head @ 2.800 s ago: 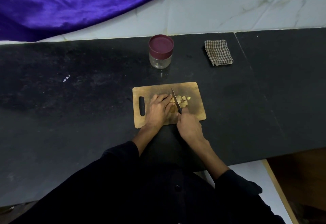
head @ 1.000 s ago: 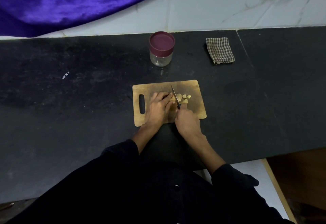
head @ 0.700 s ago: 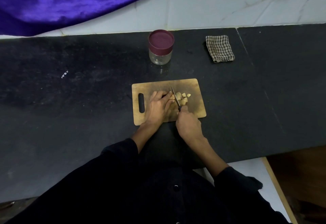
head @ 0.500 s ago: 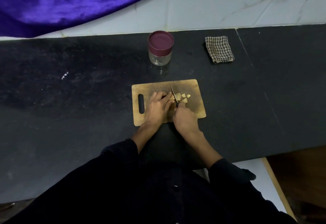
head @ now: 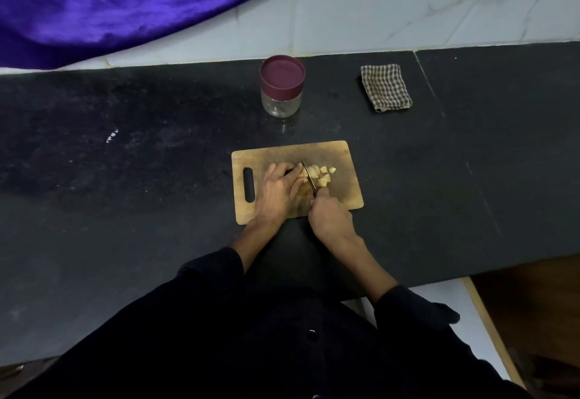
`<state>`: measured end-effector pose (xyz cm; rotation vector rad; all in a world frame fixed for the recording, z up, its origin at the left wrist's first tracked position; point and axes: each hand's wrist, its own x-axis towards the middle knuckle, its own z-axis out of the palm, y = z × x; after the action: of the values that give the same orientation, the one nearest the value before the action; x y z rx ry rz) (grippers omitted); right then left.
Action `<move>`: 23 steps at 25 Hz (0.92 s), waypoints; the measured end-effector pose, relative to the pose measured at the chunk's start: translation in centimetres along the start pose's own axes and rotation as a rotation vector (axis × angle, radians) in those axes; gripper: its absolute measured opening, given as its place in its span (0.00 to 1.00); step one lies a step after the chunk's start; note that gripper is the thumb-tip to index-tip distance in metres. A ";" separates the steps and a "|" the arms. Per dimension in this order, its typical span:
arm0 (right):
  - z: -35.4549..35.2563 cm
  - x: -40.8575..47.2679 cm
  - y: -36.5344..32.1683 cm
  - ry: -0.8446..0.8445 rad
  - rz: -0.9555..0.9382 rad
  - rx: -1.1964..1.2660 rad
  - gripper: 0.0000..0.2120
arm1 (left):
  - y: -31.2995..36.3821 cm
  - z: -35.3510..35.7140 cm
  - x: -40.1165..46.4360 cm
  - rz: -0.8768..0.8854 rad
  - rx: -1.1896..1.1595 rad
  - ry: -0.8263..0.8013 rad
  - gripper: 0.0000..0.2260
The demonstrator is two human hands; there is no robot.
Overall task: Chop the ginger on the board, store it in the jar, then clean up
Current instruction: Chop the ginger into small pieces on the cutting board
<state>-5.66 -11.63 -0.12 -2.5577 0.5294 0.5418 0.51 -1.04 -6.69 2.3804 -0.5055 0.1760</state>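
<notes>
Mid-board on the wooden chopping board: left hand curled over uncut ginger, just left of knife gripped by right hand; blade runs near-to-far, cut pieces right.

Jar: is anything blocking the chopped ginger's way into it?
Yes. The maroon lid sits on the jar, closing its mouth. The counter between the ginger pieces on the board and the jar shows nothing.

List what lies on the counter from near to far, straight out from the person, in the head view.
Right hand gripping the knife → cutting board with ginger pieces → lidded jar → white tiled wall.
</notes>
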 end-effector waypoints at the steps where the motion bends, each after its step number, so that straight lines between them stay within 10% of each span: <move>1: 0.0 -0.1 0.2 -0.002 0.003 -0.007 0.08 | 0.1 0.0 0.0 0.006 0.002 0.002 0.15; 23: -0.4 -0.6 0.7 0.059 -0.045 0.117 0.10 | 0.0 -0.1 0.1 0.045 0.015 0.049 0.13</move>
<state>-6.40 -12.23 0.23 -2.4741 0.5069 0.4084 0.61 -1.00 -6.61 2.3743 -0.5368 0.2581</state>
